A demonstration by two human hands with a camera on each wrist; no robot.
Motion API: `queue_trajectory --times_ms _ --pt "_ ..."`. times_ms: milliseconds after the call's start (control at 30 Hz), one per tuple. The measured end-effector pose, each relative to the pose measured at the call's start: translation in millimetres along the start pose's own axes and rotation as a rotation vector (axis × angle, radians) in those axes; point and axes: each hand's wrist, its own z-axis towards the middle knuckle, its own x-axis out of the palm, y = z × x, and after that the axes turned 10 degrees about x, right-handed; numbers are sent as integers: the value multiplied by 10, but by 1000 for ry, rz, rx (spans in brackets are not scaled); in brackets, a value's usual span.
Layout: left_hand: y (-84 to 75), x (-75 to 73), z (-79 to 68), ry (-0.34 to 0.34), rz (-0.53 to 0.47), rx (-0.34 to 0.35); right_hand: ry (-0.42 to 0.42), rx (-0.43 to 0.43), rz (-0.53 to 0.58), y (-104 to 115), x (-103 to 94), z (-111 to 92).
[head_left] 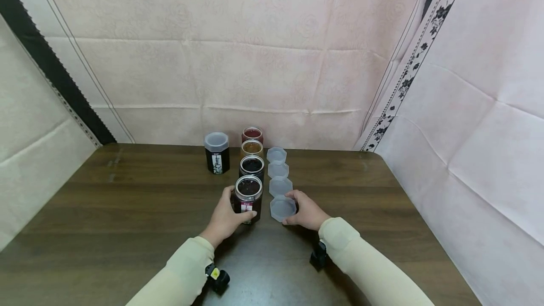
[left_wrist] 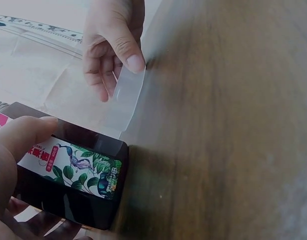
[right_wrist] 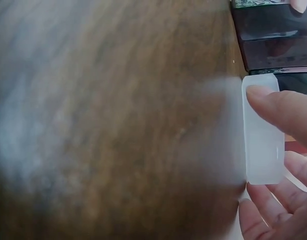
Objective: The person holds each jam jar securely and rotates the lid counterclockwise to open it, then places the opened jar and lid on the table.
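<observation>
My left hand (head_left: pixel 224 218) grips the nearest jar (head_left: pixel 249 188), an uncovered glass jar with dark contents and a silver rim. The thumb lies across its front, and in the left wrist view a leafy label (left_wrist: pixel 78 167) shows on the jar's side. To the right of that jar, my right hand (head_left: pixel 309 212) pinches the edges of the nearest translucent hexagonal lid (head_left: pixel 282 208) between thumb and fingers. Seen from the right wrist, this lid (right_wrist: pixel 263 145) stands out as a pale block low over the table, with the thumb on one end.
Behind the held jar, uncovered jars stand in line: one dark (head_left: pixel 251 165), one amber (head_left: pixel 252 148), one red (head_left: pixel 252 134). Further lids (head_left: pixel 278 170) lie in a row beside them. A dark jar with a lid on (head_left: pixel 216 152) stands left. Cloth walls surround the wooden table (head_left: pixel 161 202).
</observation>
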Motion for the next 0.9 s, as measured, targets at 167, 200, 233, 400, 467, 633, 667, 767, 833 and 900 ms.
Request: queue_trajectory --times_ms 167,200,233,400,467,633,667,767,833,900 --pt "-3 -5 -7 -2 -4 -1 -9 -28 -27 6 17 7" --pt "-3 -7 -9 -3 -3 4 -11 -35 -34 5 21 8" --pt "-5 -8 -11 -2 -4 7 -14 -39 -38 4 25 10" --pt "-15 -3 -18 -4 -9 5 -27 -59 -65 -6 39 16" --pt "-19 6 -17 -5 -15 2 -35 -64 -74 -6 42 15" --pt "-2 27 -24 -16 -22 11 -52 -65 -105 0 49 0" --pt "6 31 -26 -19 -22 12 -51 -62 -110 2 50 -4" --pt "17 38 -28 -28 -27 18 -44 -55 -109 6 50 -15" --pt "17 36 -29 -31 -26 20 -38 -52 -103 6 45 -24" --pt "12 31 -29 -33 -24 25 -30 -46 -92 1 38 -33"
